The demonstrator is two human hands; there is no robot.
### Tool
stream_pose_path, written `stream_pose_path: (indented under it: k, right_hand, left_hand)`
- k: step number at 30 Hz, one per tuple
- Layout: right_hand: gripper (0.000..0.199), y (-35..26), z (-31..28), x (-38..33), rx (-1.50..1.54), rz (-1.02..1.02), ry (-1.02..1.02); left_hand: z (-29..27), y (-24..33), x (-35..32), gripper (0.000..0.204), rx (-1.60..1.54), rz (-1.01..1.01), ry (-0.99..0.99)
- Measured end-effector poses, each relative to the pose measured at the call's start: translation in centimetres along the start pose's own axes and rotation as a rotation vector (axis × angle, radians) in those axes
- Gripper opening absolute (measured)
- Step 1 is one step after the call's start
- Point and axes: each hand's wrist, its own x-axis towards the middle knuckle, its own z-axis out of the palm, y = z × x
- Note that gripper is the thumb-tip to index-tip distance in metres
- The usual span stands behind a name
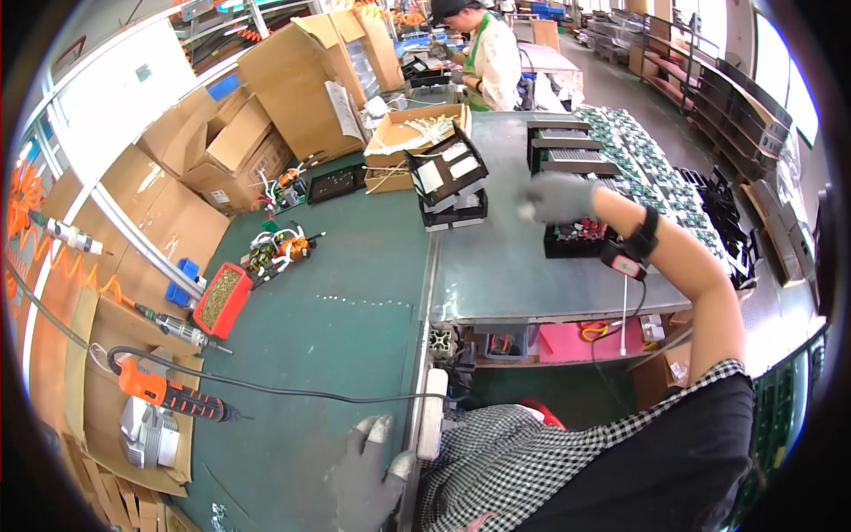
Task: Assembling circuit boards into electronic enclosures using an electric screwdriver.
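My left hand [368, 474], in a grey glove with pale fingertips, is at the near edge of the green-topped bench [355, 355]. Its fingers are apart and nothing is in them. My right hand [563, 197], gloved alike, is stretched out over the metal table to the right. Blur hides its fingers, so any hold cannot be made out. Just below it stands a black tray [572, 246] with red and dark small parts inside. Black housings with grey ribbed tops [576, 158] lie beyond that hand, beside rows of green circuit boards [656, 164].
Stacked black frames [450, 177] and a carton of white strips [417, 129] stand ahead. Leftward are wired assemblies [282, 248], a red bin of screws [222, 300] and a hanging orange electric screwdriver [173, 395]; its cable crosses the bench. A person [492, 58] works at the back.
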Motion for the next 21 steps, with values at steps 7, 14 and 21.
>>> stream_pose_path:
  k: [7, 14, 21]
  right_hand:
    - [0.037, -0.2, 0.4, 13.2, 0.216, 0.385, 0.147]
    - [0.03, 0.3, -2.5, 11.5, -0.017, 0.297, 0.385]
    - [0.033, -8.0, -7.7, 0.9, -0.444, -0.605, 0.508]
  left_hand:
    - [1.6, 0.7, 2.7, 0.053, -0.122, 0.125, -0.054]
    - [-2.2, 0.2, 4.1, 0.047, -0.135, 0.004, 0.017]
    - [-4.4, 2.7, 12.3, 0.045, 0.106, 0.266, 0.437]
